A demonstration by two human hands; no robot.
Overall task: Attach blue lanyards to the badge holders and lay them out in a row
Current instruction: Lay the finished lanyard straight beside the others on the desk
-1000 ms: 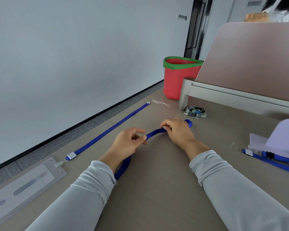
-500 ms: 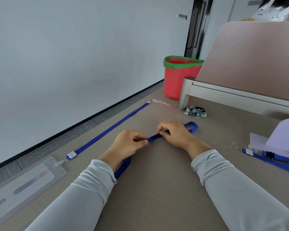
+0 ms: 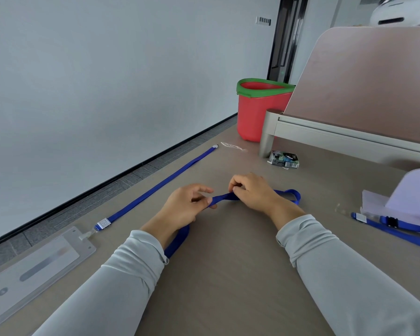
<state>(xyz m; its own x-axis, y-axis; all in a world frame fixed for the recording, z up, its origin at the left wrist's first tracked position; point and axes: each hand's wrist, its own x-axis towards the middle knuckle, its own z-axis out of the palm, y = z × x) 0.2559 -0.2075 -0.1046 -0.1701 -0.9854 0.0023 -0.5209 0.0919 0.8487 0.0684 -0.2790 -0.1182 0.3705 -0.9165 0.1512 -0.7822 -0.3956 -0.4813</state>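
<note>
Head view: one badge holder [image 3: 34, 265] lies done on the desk [image 3: 228, 282], its blue lanyard [image 3: 160, 183] clipped on and stretched straight. Right of that holder, left hand [image 3: 182, 209] and right hand [image 3: 254, 192] pinch a second lanyard [image 3: 222, 197] between closed fingers [image 3: 202, 189]. Farther right wait spare lanyards [image 3: 398, 230]. Beyond the holder: red bin [image 3: 255, 115], partition [image 3: 361, 81], white wall [image 3: 107, 81].

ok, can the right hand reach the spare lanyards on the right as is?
Probably yes: only bare table lies between the right hand and the spare lanyards. But it is pinching the held lanyard, so it must let go first.
</note>
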